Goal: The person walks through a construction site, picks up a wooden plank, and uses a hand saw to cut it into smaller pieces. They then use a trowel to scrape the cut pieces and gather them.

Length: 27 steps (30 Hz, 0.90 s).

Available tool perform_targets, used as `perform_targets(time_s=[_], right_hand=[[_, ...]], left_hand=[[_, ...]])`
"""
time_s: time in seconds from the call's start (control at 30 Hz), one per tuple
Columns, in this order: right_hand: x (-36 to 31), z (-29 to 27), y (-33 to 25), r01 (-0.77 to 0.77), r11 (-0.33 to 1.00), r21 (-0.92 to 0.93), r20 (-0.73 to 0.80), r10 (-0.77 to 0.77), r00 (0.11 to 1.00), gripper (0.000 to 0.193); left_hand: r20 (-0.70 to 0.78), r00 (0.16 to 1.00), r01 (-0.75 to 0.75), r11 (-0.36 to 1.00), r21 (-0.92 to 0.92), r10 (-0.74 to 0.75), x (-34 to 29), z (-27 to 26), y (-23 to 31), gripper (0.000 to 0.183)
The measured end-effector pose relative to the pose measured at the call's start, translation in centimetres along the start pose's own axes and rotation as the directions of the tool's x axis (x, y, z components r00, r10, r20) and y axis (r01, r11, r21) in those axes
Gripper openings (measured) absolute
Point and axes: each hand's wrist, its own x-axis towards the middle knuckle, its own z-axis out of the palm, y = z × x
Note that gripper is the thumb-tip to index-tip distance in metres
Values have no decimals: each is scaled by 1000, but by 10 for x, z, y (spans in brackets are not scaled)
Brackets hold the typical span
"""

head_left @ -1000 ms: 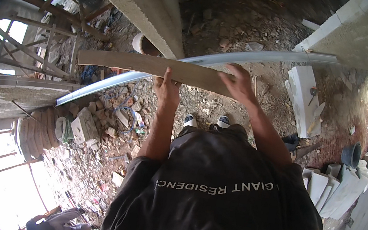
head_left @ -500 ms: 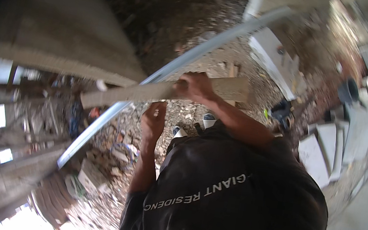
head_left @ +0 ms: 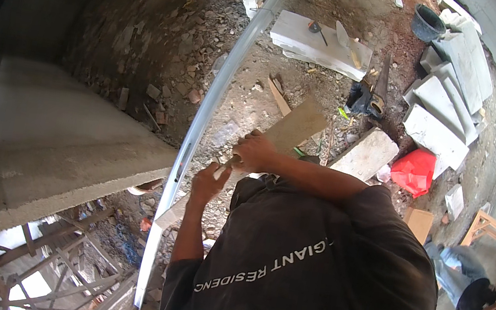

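A flat wooden board (head_left: 297, 124) slants across the front of my body, its far end out past my right hand (head_left: 255, 152). The fingers of that hand are bent over the board. Close beside it, my left hand (head_left: 208, 182) is raised with its fingers pinched together. Something small and pale shows between the two hands, too small to name. Part of the board is hidden behind my hands and shirt. A long silvery metal bar (head_left: 216, 88) runs beyond my hands, close to the edge of a concrete slab (head_left: 67, 152).
Ahead, a trowel (head_left: 343, 35) and a tape measure (head_left: 314, 27) lie on a white block (head_left: 293, 35). A handsaw (head_left: 381, 85), black bucket (head_left: 428, 24), stacked white blocks (head_left: 436, 133) and red bag (head_left: 414, 172) are to the right. Another person (head_left: 478, 302) is beside a wooden frame (head_left: 495, 230).
The view has turned, and the metal bar now stands steeper in it. My hands have come closer together, and the board tilts more steeply. The other person and red bag have come into view.
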Motion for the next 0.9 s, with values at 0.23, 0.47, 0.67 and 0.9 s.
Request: perform_targets(time_s=[0.23, 0.47, 0.67, 0.9], right_hand=[[-28, 14, -18, -173, 978, 119, -203, 194, 960, 39], [-84, 37, 5, -619, 737, 273, -182, 671, 719, 38], [-161, 72, 32, -833, 484, 269, -62, 871, 487, 42], [-210, 81, 71, -911, 244, 334, 204, 925, 322, 42]], left_hand=[[43, 995, 99, 991, -92, -95, 8, 46, -70, 51], [-45, 953, 289, 947, -141, -298, 13, 42, -164, 48], [-15, 957, 283, 942, -181, -290, 43, 35, -168, 49], [-13, 972, 230, 961, -154, -235, 102, 46, -89, 52]])
